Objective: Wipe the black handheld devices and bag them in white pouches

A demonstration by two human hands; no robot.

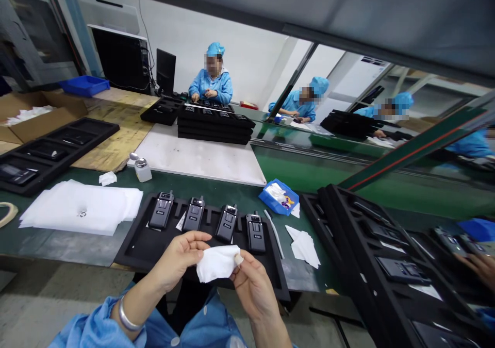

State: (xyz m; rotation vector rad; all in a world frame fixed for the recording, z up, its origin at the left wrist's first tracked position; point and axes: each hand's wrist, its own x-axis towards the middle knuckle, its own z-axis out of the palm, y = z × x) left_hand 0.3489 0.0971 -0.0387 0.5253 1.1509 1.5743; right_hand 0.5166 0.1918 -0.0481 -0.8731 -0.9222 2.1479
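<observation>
My left hand [178,260] and my right hand [250,282] both pinch a white wipe cloth [216,263] between them, just above the near edge of a black tray [139,247]. Several black handheld radios [226,223] stand in a row in that tray, right behind my hands. A silver bracelet sits on my left wrist, and both sleeves are blue.
A stack of white sheets [81,208] lies left of the tray, with a small dispenser bottle [143,170] behind. A blue box of wipes [279,197] and loose wipes [305,246] lie to the right. Stacked black trays [386,265] fill the right. Other people in blue work across the table.
</observation>
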